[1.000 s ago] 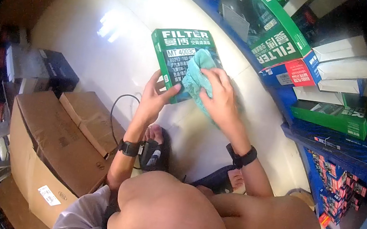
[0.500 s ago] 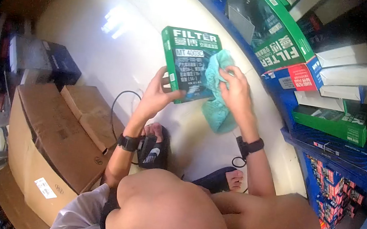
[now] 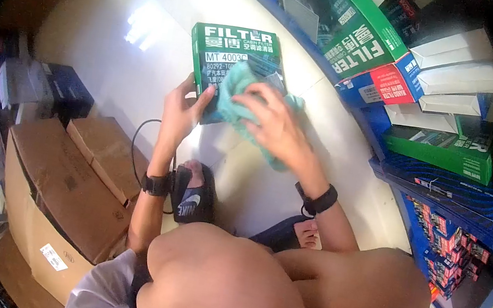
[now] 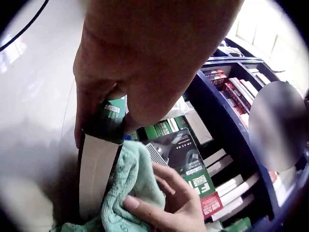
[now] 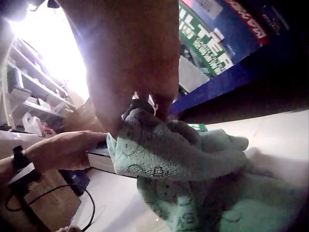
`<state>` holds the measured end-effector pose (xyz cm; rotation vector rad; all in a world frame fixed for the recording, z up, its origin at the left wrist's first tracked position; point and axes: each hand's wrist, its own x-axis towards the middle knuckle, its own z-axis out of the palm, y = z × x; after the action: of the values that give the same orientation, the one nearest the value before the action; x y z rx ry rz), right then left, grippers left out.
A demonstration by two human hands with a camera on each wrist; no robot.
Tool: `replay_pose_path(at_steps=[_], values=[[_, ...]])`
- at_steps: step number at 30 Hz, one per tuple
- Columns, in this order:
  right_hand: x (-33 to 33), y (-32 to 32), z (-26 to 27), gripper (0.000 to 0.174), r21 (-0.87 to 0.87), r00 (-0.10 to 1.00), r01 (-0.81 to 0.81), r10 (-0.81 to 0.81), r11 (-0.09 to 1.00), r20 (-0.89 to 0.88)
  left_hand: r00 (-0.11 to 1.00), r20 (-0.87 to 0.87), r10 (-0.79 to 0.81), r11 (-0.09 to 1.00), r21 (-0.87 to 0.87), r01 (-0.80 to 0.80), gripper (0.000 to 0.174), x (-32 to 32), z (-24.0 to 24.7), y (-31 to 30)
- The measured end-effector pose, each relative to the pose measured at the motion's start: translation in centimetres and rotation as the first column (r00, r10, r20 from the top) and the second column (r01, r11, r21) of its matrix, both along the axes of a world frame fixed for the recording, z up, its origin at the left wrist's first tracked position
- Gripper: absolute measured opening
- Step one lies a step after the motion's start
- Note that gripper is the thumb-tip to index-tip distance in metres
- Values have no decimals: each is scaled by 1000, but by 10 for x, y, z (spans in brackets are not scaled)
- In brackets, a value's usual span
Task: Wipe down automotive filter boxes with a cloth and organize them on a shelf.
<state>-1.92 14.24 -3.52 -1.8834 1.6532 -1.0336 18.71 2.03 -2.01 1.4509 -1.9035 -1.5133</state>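
**Wiping of the cabin filter box seems to be in the middle**

My left hand [image 3: 182,110] grips the cabin filter box [image 3: 233,39] at its lower left edge, thumb on the printed front. It is held up above the floor. My right hand [image 3: 277,126] has its fingers curled on a green cloth [image 3: 236,87], which lies over the lower right part of this front. I judge the wiping is under way; the back and the sides perhaps remain, but which parts are already clean I cannot tell.

The filter box looks closed, so its content is hidden. To the right of it, a blue shelf [image 5: 212,92] bears a large green filter box [image 3: 370,38] and pale narrow boxes [image 3: 461,76]. Nearer to me and left of it, a large brown carton [image 3: 68,189] shows nothing of its inside.
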Motion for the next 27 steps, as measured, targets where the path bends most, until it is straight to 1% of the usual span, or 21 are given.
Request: replay_pose_path(at_steps=[1,2,4,5,6,8,9,10,12,13,15,16,18,19,20,22,23,25,26,27], values=[[9,-1,9,51,-44,1000,-17,17,999,-18,998,-58,-20,996,-91,15,52,3,-13,0],[12,-3,11,51,-53,1000,-16,15,998,-14,998,-54,-22,995,-100,16,52,5,-25,-1],[18,-6,12,52,-71,996,-41,35,997,-80,981,-189,51,994,-89,-69,42,9,-30,3],[17,-6,12,53,-53,998,-23,20,998,-60,976,-204,78,994,-53,-91,42,10,-33,5],[16,-7,8,53,-55,998,-26,23,998,-55,977,-199,81,994,-56,-94,42,12,-35,4],[15,-10,-2,54,-24,990,36,-39,999,-133,989,-131,64,998,-11,-66,45,16,-40,0],[12,-10,1,56,50,996,20,-15,999,-83,981,-163,102,994,49,-95,48,16,-41,0],[10,-9,0,56,49,996,19,-15,999,-83,981,-163,102,994,48,-95,48,16,-41,0],[8,-9,-1,57,52,994,2,4,999,-111,962,-231,147,985,121,-122,52,16,-40,1],[7,-8,-1,57,49,994,-2,7,999,-109,962,-229,150,985,117,-126,52,16,-38,3],[8,-5,2,56,22,998,-19,20,1000,-62,949,-280,141,987,115,-113,54,15,-33,7],[9,-6,2,56,17,998,-23,24,1000,-59,950,-278,144,987,110,-118,54,15,-31,6],[9,-6,3,55,-16,999,-17,16,1000,-33,942,-314,119,985,156,-73,58,14,-29,6],[9,-7,4,55,-13,999,-21,21,1000,-36,957,-280,70,990,140,-31,58,14,-26,5],[9,-9,5,54,-13,998,-37,36,999,-45,956,-285,74,989,144,-34,58,14,-27,4],[9,-13,5,54,1,997,-54,54,999,-49,952,-299,59,986,168,-8,64,19,-32,7],[8,-21,3,53,-32,993,-77,74,996,-97,953,-297,64,985,170,-13,64,21,-34,9],[8,-39,-2,49,-95,979,-96,77,991,-191,976,-214,35,984,177,4,75,25,-36,11],[9,-48,-4,49,-95,979,-99,80,990,-189,977,-212,38,984,176,0,75,26,-36,12],[10,-57,-5,49,-121,977,-75,49,990,-206,980,-193,37,984,180,-2,77,25,-34,15]])
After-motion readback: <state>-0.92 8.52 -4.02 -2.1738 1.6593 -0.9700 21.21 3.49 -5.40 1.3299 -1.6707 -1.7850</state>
